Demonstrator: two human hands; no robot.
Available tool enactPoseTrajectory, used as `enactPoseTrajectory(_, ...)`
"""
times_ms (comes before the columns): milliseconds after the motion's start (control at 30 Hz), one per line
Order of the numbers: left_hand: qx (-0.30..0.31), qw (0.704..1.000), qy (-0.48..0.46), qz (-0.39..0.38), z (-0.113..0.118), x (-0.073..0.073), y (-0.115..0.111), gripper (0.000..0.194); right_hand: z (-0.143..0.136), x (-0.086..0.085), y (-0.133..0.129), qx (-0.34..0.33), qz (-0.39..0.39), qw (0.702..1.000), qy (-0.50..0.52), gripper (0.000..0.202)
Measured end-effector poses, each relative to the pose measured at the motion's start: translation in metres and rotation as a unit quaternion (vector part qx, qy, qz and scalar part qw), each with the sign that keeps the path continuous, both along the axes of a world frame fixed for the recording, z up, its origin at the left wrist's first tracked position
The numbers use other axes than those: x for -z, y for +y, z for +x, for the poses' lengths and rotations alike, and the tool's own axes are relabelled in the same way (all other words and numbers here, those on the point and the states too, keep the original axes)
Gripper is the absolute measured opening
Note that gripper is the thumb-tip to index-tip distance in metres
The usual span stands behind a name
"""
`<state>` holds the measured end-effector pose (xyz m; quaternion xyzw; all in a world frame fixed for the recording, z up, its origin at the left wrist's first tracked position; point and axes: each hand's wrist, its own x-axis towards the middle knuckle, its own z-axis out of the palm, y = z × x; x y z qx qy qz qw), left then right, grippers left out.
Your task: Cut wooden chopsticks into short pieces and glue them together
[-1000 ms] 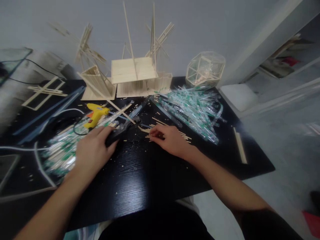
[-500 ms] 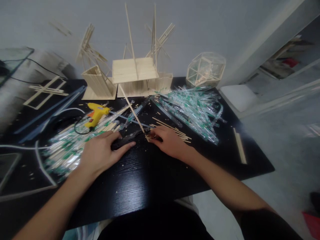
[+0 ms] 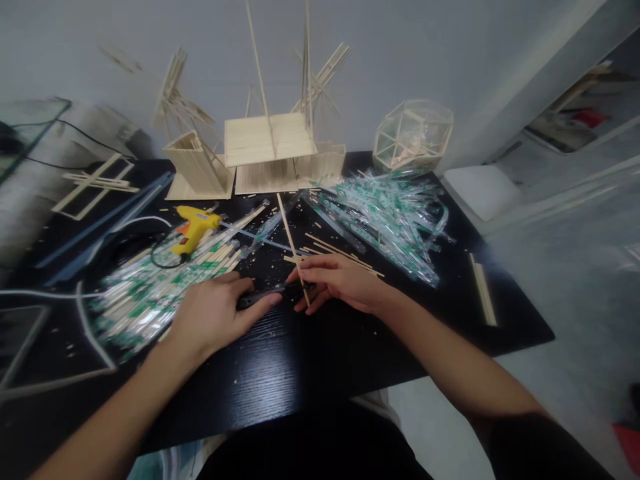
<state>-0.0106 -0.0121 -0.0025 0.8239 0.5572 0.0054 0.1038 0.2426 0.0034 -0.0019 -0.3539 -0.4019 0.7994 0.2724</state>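
My left hand (image 3: pixel 213 313) is closed around a black hand tool (image 3: pixel 263 293), perhaps a cutter, whose far end reaches toward my right hand. What kind of tool it is I cannot tell for sure. My right hand (image 3: pixel 340 280) pinches a thin wooden stick (image 3: pixel 289 233) near its lower end. The stick leans up and away to the left, crossing the tool's dark end. Just behind my right hand several loose wooden sticks (image 3: pixel 345 255) lie on the black table (image 3: pixel 320 360).
Left of centre a yellow glue gun (image 3: pixel 197 230) rests on plastic-wrapped stick bundles (image 3: pixel 150 297). Crumpled clear-green wrappers (image 3: pixel 390 220) are heaped to the right. A wooden stick-built structure (image 3: pixel 270 140) and a faceted clear container (image 3: pixel 414 137) stand at the back. Two sticks (image 3: pixel 483 293) lie near the right edge.
The held stick has moved down and right, and its visible length is shorter. My right hand's fingers have spread a little around it. My left hand has shifted slightly right with the tool.
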Motion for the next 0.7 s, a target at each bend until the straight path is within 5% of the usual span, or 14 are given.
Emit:
enactPoseTrajectory(433, -0.023, 0.998, 0.057, 0.009, 0.005, -0.002, -0.002, 0.076, 0.001, 0.009, 0.001, 0.004, -0.034, 0.999, -0.015, 0.009)
enactPoseTrajectory(700, -0.128, 0.990, 0.054, 0.020, -0.003, -0.008, 0.012, 0.075, -0.004, 0.006, 0.000, 0.133, 0.023, 0.991, -0.028, 0.012)
